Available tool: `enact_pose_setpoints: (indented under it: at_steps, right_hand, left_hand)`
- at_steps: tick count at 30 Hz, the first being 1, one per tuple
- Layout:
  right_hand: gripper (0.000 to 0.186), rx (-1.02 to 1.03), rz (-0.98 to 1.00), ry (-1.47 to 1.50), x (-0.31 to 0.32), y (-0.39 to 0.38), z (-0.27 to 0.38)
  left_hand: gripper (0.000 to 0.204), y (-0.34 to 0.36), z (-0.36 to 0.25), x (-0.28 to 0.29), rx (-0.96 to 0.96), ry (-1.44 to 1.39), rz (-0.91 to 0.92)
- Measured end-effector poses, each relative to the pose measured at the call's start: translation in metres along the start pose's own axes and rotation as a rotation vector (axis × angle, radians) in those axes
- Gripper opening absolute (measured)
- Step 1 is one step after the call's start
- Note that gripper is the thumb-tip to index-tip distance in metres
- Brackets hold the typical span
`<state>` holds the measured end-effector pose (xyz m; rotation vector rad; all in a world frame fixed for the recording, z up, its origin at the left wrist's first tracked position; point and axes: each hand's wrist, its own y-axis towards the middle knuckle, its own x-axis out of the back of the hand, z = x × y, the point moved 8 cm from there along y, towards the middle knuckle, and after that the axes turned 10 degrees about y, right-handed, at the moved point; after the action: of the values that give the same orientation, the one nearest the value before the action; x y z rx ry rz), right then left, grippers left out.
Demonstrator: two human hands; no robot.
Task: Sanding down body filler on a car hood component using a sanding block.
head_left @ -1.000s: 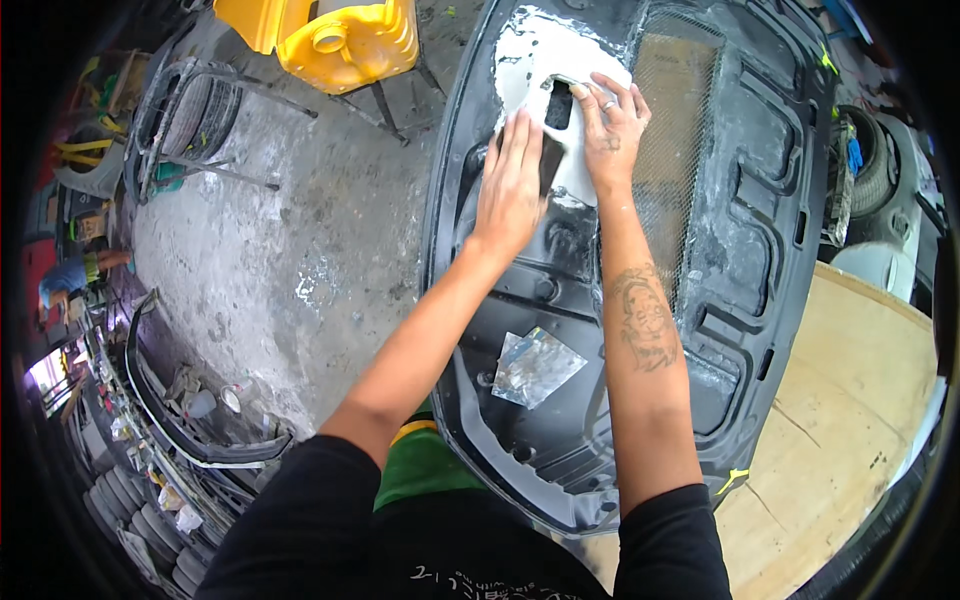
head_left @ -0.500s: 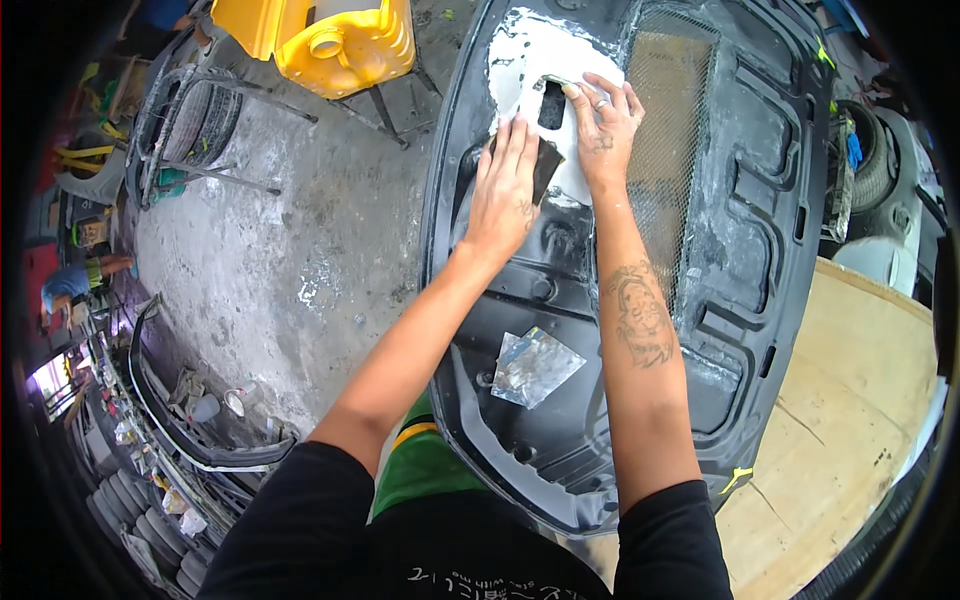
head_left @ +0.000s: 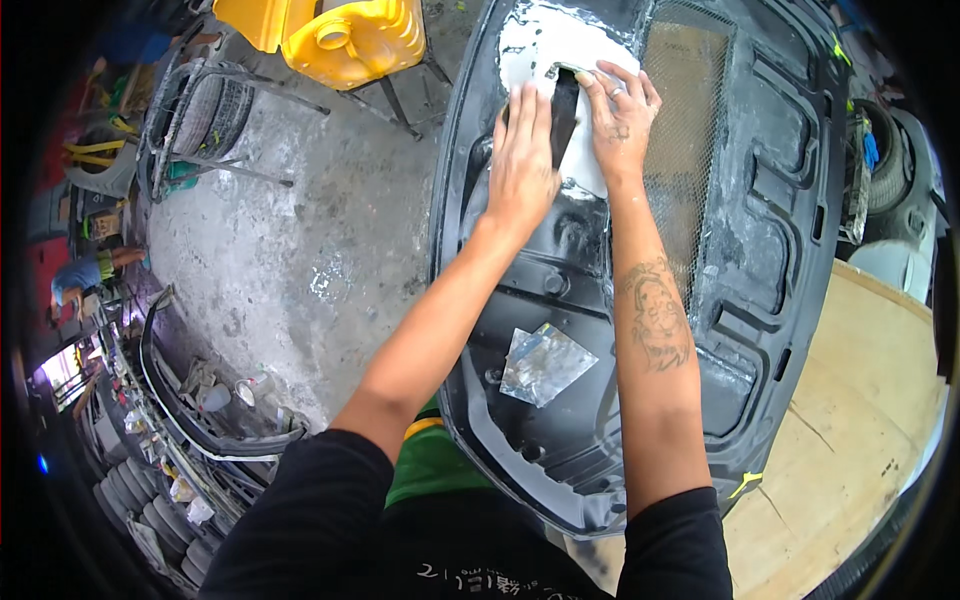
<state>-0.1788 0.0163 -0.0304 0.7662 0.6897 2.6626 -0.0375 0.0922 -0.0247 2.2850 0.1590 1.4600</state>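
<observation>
The white sheet (head_left: pixel 570 60), lying at the far end of the black hood (head_left: pixel 760 200), stays pressed under both flat, open hands, the left hand (head_left: pixel 522 160) having slid slightly farther up beside the right hand (head_left: pixel 620 115) since earlier.

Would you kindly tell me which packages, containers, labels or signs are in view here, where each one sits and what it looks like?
Yellow plastic jerrycan: top edge, on a metal stand, boxy with a round capped spout.
Clear crinkled plastic wrapper: on the black car panel, between the forearms, flat and shiny.
Small pots and bottles: lower left floor, too small to describe.
No signs or screens visible.
</observation>
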Motion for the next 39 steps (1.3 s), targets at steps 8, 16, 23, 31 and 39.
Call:
enact_pose_setpoints:
  at_steps: [8, 16, 23, 31, 39]
  right_hand:
    - [0.023, -0.002, 0.009, -0.009, -0.001, -0.002, -0.006]
    - [0.025, -0.048, -0.006, 0.016, -0.003, -0.005, -0.006]
    - [0.024, -0.004, 0.002, -0.018, -0.003, 0.001, -0.005]
    - [0.024, -0.05, -0.002, -0.015, -0.001, 0.0, -0.009]
    - [0.024, -0.04, -0.006, -0.031, 0.001, 0.0, -0.011]
  left_hand:
    - [0.074, -0.003, 0.0, 0.003, 0.05, -0.03, 0.037]
    - [0.04, 0.024, 0.059, 0.01, 0.235, -0.142, -0.089]
    - [0.079, -0.02, 0.008, 0.014, 0.018, -0.058, 0.03]
    - [0.084, -0.019, 0.002, 0.014, -0.017, -0.053, 0.072]
    - [0.081, -0.018, 0.005, 0.013, -0.047, -0.066, 0.111]
